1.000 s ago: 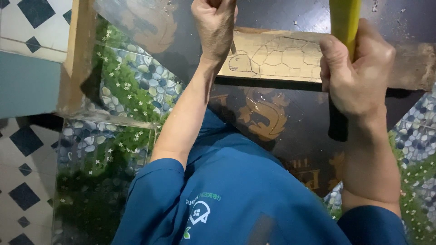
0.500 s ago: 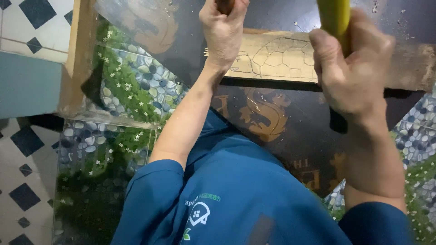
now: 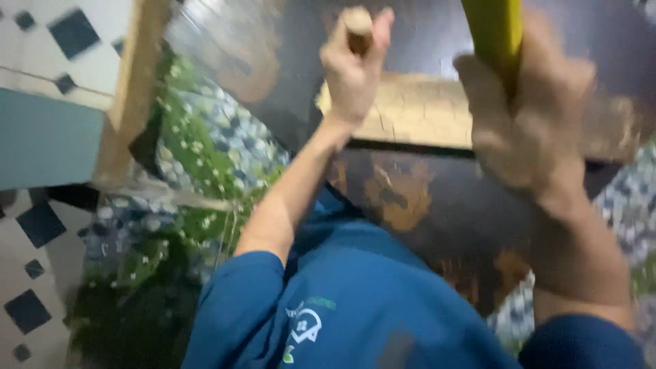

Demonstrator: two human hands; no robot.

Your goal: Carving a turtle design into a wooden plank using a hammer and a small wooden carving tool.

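The left hand (image 3: 352,72) has its grip clamped on a brown wooden handle (image 3: 358,27) above the pale carved board (image 3: 417,113); the right hand (image 3: 529,126), right of the board's middle, grips a yellow handle (image 3: 495,31); the board lies on the dark table (image 3: 424,205)

pale raw wood panel (image 3: 417,113) with matt carved face, dark glossy table (image 3: 437,219) top, smooth yellow plastic-looking handle (image 3: 495,31), brown wooden tool butt (image 3: 358,27), soft blue cloth shirt (image 3: 342,307)

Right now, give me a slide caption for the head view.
Left hand steadies a wooden-handled tool on a pale carved wood panel; right hand grips a yellow handle.
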